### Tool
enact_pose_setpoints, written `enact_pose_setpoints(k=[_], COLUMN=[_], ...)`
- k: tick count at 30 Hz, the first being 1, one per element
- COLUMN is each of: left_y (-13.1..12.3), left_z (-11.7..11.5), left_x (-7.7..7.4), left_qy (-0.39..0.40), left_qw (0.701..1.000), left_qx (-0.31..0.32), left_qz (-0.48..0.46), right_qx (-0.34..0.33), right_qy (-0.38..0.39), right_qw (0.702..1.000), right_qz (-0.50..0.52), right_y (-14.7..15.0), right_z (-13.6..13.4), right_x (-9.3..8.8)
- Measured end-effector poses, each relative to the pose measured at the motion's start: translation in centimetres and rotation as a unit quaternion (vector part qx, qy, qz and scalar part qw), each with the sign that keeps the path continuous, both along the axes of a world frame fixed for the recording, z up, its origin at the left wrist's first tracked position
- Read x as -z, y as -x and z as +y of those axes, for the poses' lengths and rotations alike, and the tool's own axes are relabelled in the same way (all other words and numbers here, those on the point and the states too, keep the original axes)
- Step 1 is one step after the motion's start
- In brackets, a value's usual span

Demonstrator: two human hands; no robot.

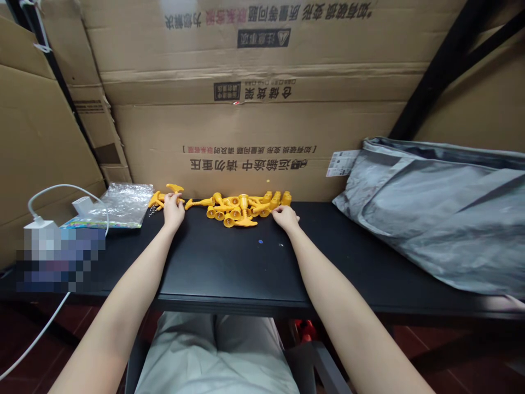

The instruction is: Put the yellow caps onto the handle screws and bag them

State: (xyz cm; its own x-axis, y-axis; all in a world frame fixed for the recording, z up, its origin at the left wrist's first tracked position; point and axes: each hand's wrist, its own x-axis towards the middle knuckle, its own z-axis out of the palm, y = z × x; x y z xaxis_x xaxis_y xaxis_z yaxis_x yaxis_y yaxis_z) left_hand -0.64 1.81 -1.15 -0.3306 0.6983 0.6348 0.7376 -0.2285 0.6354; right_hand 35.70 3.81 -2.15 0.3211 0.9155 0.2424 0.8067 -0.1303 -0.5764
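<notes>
At the back of the black table, my left hand (174,212) has its fingers bent over a small group of yellow T-shaped plastic pieces (175,187), closed on one of them. Thin metal chains (153,209) lie beside that group. Between my hands stretches a pile of yellow plastic pieces (243,205), several with round cup-like ends facing me and some with T-shaped handles. My right hand (286,217) rests at the pile's right end, its fingers pinched together. Whatever they hold, if anything, is hidden.
A clear plastic bag (123,200) and a white charger (41,235) with a cable are on the left, by a blurred-out item (61,262). A large grey bag (443,219) fills the right side. Printed cardboard (254,126) forms the back wall.
</notes>
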Motion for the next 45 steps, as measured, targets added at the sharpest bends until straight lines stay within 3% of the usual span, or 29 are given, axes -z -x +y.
enact_pose_setpoints(k=[8, 12, 17, 22, 25, 28, 31, 35, 45], left_y=[0.9, 0.9, 0.4, 0.2, 0.1, 0.0, -0.2, -0.7, -1.7], left_z=[0.4, 0.8, 0.4, 0.0, -0.1, -0.2, -0.3, -0.2, 0.1], left_x=[1.3, 1.9, 1.6, 1.2, 1.1, 1.2, 1.3, 1.5, 1.5], left_qy=[0.049, 0.121, 0.24, 0.286, 0.284, 0.233, 0.181, 0.194, 0.155], left_qw=[0.997, 0.989, 0.961, 0.945, 0.947, 0.958, 0.963, 0.951, 0.956], left_qx=[0.005, 0.009, -0.002, -0.02, -0.04, -0.046, -0.006, 0.073, 0.115], left_qz=[0.054, 0.082, 0.14, 0.158, 0.145, 0.16, 0.2, 0.228, 0.222], right_qx=[-0.023, -0.025, -0.025, -0.029, -0.027, -0.026, -0.014, 0.005, 0.014], right_qy=[-0.003, -0.014, -0.012, -0.025, -0.024, -0.019, -0.029, -0.062, -0.073], right_qw=[1.0, 0.999, 0.999, 0.999, 0.999, 0.999, 0.999, 0.998, 0.997], right_qz=[-0.014, -0.031, -0.038, -0.037, -0.033, -0.028, -0.021, -0.024, -0.036], right_y=[0.3, 0.3, 0.2, 0.0, 0.1, 0.1, 0.0, 0.0, 0.3], right_z=[0.3, 0.4, 0.5, 0.7, 0.7, 0.6, 0.4, 0.1, -0.5], right_x=[0.3, 0.6, 0.7, 0.9, 1.0, 0.8, 0.5, 0.2, -0.4])
